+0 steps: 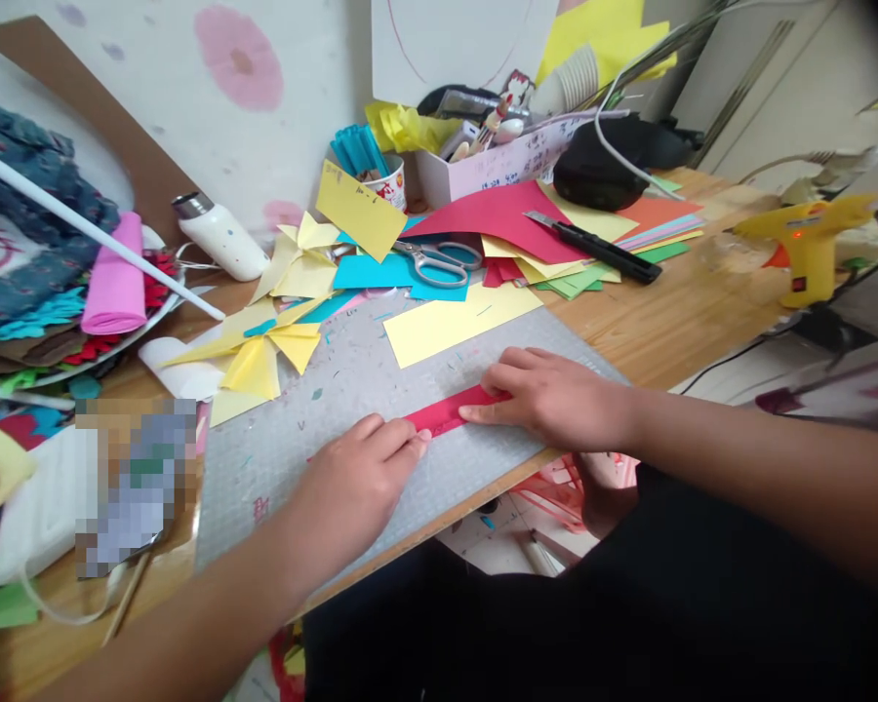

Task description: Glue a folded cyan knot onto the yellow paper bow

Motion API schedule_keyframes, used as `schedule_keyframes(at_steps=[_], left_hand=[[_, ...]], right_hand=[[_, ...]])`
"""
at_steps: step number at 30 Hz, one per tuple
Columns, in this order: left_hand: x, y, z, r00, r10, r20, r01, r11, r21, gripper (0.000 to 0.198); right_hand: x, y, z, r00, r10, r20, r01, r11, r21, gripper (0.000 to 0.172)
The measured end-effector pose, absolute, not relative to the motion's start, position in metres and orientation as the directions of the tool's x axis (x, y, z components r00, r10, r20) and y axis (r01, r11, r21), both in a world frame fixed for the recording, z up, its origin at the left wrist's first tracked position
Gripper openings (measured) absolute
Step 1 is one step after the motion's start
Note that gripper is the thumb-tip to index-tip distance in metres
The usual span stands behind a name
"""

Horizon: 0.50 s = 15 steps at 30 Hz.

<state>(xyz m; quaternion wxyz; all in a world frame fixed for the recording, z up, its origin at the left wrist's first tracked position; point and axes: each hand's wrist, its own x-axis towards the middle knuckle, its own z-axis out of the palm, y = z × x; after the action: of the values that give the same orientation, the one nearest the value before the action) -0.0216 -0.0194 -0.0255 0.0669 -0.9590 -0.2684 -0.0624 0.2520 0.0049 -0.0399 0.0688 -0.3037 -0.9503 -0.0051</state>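
Observation:
A narrow folded red paper strip (443, 414) lies on the grey cutting mat (263, 453), near its front edge. My left hand (366, 473) is closed on the strip's left part, thumb and fingers pressing it down. On the right part rests my right hand (548, 395), its fingers curled and its thumb stretched along the strip. Part of the strip is hidden under both hands. Just behind them a yellow paper rectangle (458, 322) lies on the mat.
Grey-handled scissors (443, 265) and a black cutter knife (607, 252) lie on coloured papers behind the mat. A yellow glue gun (812, 244) stands at the right. Folded yellow paper pieces (263, 356), a white bottle (223, 239) and a pink roll (117, 278) are at the left.

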Motion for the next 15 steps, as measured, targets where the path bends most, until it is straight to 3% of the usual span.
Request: schedule_keyframes(at_steps=[11,15], left_hand=[[-0.017,-0.018,-0.023,0.838,0.495,0.228,0.512,-0.859,-0.018,0.021],[-0.010,-0.010,-0.020,0.798,0.580,0.165,0.583,-0.812,0.039,0.017]], right_hand=[[0.303,-0.012,-0.034,-0.718,0.675,0.168,0.685,0.728,0.002,0.042],[0.314,-0.011,-0.031,-0.692,0.698,0.183,0.706,0.708,-0.032,0.037]])
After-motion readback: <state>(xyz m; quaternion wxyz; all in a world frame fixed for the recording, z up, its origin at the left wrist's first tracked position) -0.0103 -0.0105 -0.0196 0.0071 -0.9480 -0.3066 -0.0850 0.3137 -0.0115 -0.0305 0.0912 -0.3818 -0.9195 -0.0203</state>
